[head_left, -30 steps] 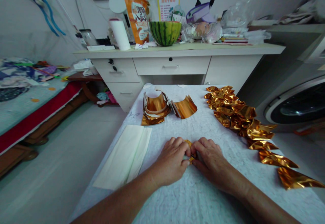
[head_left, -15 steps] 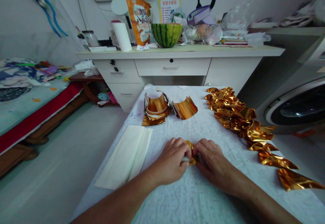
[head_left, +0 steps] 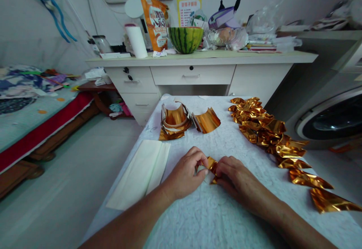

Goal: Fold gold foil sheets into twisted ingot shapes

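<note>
Between my two hands is a small piece of gold foil [head_left: 212, 165], low over the cloth-covered table. My left hand [head_left: 189, 173] pinches its left edge between thumb and forefinger. My right hand [head_left: 236, 177] is closed round its right side, which hides part of the foil. Curled gold sheets lie beyond my hands, one stack [head_left: 174, 121] at the left and a smaller one [head_left: 207, 121] beside it. Folded gold pieces [head_left: 260, 124] run in a long pile down the right side. Pale paper sheets [head_left: 141, 171] rest left of my left hand.
The table [head_left: 181, 226] has a whitish quilted cover. Behind it a white desk [head_left: 195, 60] bears a halved watermelon [head_left: 186, 39], an orange packet [head_left: 155, 23] and a white roll [head_left: 136, 41]. A washing machine [head_left: 333, 102] stands at the right, a bed [head_left: 36, 117] at the left.
My left hand has shifted slightly up and left, its thumb and forefinger now pinching the foil's edge. More of the foil shows between my hands. The right hand has barely moved.
</note>
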A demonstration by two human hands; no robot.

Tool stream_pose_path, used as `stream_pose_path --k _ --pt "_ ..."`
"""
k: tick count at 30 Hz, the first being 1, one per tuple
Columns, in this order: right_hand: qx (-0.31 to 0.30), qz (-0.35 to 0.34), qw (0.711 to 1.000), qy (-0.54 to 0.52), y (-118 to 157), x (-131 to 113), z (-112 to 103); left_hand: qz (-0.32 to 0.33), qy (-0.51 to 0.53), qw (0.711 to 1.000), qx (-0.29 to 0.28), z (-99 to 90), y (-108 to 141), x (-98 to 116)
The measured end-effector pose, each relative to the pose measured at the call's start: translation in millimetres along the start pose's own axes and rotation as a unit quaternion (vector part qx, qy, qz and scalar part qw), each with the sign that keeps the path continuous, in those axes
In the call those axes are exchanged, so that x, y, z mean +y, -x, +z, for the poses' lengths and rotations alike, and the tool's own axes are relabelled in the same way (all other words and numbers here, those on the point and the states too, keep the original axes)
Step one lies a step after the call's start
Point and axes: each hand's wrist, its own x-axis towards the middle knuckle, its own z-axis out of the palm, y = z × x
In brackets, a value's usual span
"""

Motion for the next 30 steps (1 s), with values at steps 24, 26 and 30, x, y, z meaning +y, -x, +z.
stream_pose_path --k 24,26,30 --pt "0.016 0.006 1.000 0.003 1 -1 0 -0.009 -0.129 0.992 -0.001 -8.1 -5 -11" --pt "0.020 0.008 1.000 -0.001 1 2 -4 -0.005 -0.133 0.991 -0.008 -7.4 -4 -11" --pt "0.039 0.014 0.999 0.010 2 14 -7 0.007 -0.139 0.990 -0.022 -5.6 -3 -11"
